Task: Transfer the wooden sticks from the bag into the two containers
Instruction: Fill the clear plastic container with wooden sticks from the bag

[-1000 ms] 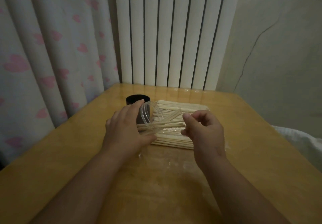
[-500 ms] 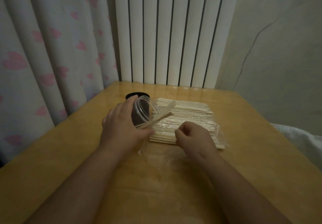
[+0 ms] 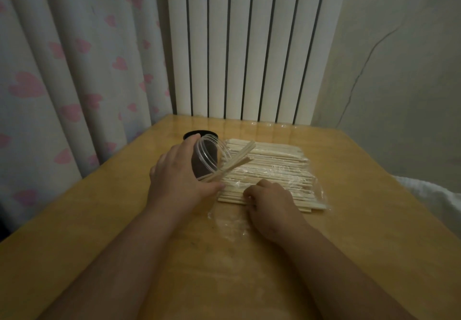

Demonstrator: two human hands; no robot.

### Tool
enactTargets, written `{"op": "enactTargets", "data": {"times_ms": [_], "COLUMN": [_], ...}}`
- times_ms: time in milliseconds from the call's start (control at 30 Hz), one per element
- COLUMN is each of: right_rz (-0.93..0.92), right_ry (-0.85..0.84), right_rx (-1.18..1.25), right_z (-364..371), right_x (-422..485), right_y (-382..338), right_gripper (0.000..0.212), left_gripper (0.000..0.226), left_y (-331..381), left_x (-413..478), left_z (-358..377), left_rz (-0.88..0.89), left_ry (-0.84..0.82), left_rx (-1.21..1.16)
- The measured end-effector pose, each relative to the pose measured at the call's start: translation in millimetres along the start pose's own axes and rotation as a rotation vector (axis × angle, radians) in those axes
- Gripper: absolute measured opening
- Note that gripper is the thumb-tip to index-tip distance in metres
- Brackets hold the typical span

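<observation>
Sticks decide the coming move: the pale thin wooden sticks (image 3: 274, 170) lie in a flat pile inside a crinkled clear plastic bag (image 3: 320, 192) on the yellow wooden bench (image 3: 361, 220), and their long axis runs left to right across the person's view.

The right hand (image 3: 270, 202) sits at the near edge of that pile, toward its left end. Its knuckles are up and its fingers are curled down onto the nearest sticks. The grip looks closed, but the fingers hide whether a stick is actually pinched.

The left hand (image 3: 179, 182) is just off the pile's left end, its grip wrapped round a clear round plastic jar (image 3: 208, 155). The jar is tipped over so that its open mouth faces the pile. A few loose sticks (image 3: 237, 164) poke out of that mouth and slant up over the pile's left end. A black round container (image 3: 192, 134) stands off the pile's far left corner, just behind the jar, and no hand touches it.

The right hand is the nearer one to the pile. It would probably lift a stick from the near edge and carry it leftward, end first, into the jar. The mouth faces roughly along the sticks' axis, so little turning seems needed. Most of the pile is in the bag, so the task looks early.

No brand, label or writing can be read.
</observation>
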State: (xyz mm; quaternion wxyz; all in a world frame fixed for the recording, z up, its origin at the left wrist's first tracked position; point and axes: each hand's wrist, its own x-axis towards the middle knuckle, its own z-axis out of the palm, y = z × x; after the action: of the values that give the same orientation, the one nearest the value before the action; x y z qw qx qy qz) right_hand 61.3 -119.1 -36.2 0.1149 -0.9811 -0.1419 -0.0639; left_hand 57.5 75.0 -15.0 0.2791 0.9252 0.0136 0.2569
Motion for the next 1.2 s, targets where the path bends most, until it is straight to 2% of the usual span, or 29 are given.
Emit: {"op": "enactTargets", "data": {"times_ms": [500, 733, 1067, 1200], "right_rz": [0.015, 0.031, 0.028, -0.004], "right_ry": [-0.003, -0.057, -0.104, -0.067], "right_rx": [0.042, 0.068, -0.006, -0.008], "right_z": [1.5, -1.8, 0.5, -3.2], "right_x": [4.3, 4.3, 3.5, -1.5], "right_y": [2.7, 4.7, 1.6, -0.3], "right_gripper": [0.018, 0.029, 0.025, 0.019], "left_gripper": [0.115, 0.114, 0.115, 0.115], "left_y": [0.9, 1.9, 1.8, 1.8], "left_x": [0.3, -0.5, -1.0, -0.9], "left_z": [-0.5, -2.0, -1.6, -1.7], "left_rz": [-0.006, -0.004, -0.009, -0.006], "left_ry": [-0.007, -0.005, 0.002, 0.0], "left_rx": [-0.009, -0.007, -0.014, -0.006]}}
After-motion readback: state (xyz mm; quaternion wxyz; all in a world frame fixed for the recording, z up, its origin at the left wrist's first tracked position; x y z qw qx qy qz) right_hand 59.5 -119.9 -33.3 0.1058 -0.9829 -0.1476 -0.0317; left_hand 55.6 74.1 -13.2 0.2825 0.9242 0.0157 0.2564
